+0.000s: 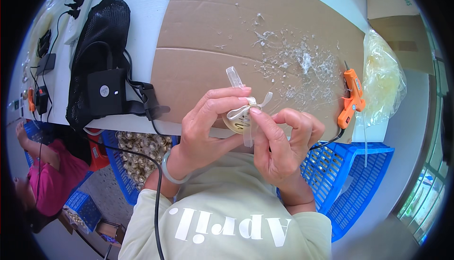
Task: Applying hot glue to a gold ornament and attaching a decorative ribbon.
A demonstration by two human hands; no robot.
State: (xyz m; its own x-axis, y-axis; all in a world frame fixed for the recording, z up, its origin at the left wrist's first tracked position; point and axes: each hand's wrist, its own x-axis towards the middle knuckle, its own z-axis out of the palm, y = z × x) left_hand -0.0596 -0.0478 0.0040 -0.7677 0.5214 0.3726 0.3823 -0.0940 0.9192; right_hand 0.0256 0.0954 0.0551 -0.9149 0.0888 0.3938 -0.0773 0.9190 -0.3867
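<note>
My left hand (pixel 203 120), with a pale bangle at the wrist, is closed on a small round ornament (pixel 235 124), pale gold with dark markings. A cream ribbon bow (pixel 238 113) sits at its top, one loop standing out to the right. My right hand (pixel 286 139) presses thumb and index finger at the bow's knot, its other fingers curled. Above my left fingers sticks up a clear strip (pixel 233 76); a similar translucent end hangs below the ornament. Fingers partly hide the ornament. Both hands are over the cardboard's front edge.
Stringy dried glue (pixel 305 64) litters the cardboard sheet (pixel 198 33). An orange glue gun (pixel 352 100) lies at right, beside a clear plastic bag (pixel 385 71). Left are a black mesh bag (pixel 101 33) and cables. Blue crates (pixel 331 165) flank me; another person (pixel 59 177) sits far left.
</note>
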